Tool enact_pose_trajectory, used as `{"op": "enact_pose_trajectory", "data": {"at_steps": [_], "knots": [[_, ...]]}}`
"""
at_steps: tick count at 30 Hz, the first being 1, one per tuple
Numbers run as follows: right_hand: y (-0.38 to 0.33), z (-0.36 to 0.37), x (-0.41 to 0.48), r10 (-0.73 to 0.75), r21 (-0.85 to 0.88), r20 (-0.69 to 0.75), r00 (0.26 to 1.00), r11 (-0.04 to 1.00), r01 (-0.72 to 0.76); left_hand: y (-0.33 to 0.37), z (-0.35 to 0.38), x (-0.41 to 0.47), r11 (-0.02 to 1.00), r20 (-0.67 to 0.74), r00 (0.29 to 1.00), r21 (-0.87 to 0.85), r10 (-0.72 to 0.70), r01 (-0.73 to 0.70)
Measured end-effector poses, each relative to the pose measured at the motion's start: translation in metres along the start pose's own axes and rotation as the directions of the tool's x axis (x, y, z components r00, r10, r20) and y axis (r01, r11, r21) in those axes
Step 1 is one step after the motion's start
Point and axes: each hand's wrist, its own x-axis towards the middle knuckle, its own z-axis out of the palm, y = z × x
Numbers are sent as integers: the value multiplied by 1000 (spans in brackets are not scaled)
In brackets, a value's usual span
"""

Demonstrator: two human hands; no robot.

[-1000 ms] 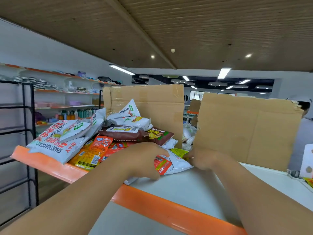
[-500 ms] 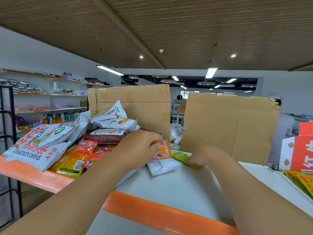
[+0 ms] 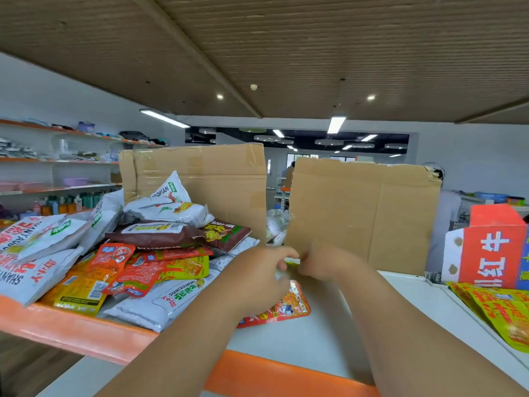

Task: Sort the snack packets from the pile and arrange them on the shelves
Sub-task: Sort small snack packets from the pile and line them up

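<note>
Released, the orange packet [image 3: 289,309] now lies on the white, orange-edged shelf [image 3: 286,339] under the left grip [image 3: 257,279], which with the right grip [image 3: 317,265] pinches a yellow-green packet [image 3: 292,263]. White SHANYAOBOPIAN bags [image 3: 171,299] fill the pile [image 3: 160,239]; cardboard [image 3: 357,213] stands behind.

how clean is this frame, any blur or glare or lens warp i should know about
Head view: motion blur smears the left hand and right hand, so what their fingers grip is hard to read. In the same view, print on the pile stays sharp. The wide lens bows the shelf edge. The ceiling light is blown out.
</note>
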Motion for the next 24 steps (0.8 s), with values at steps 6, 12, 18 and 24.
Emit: {"op": "enact_pose_trajectory", "data": {"at_steps": [6,12,18,24], "knots": [[9,-9,0,62,-21,-86,994,998,-64,10,-3,-15,976,99,992,196,80,-98],[14,-20,0,138,-26,-32,990,990,-138,28,-1,-24,969,291,940,115,179,-221],[16,-14,-1,112,-50,76,991,993,-109,34,6,-39,968,237,939,-27,249,-250],[13,-9,-12,59,-190,153,986,981,-30,28,14,-42,992,110,990,88,83,-93]]}}
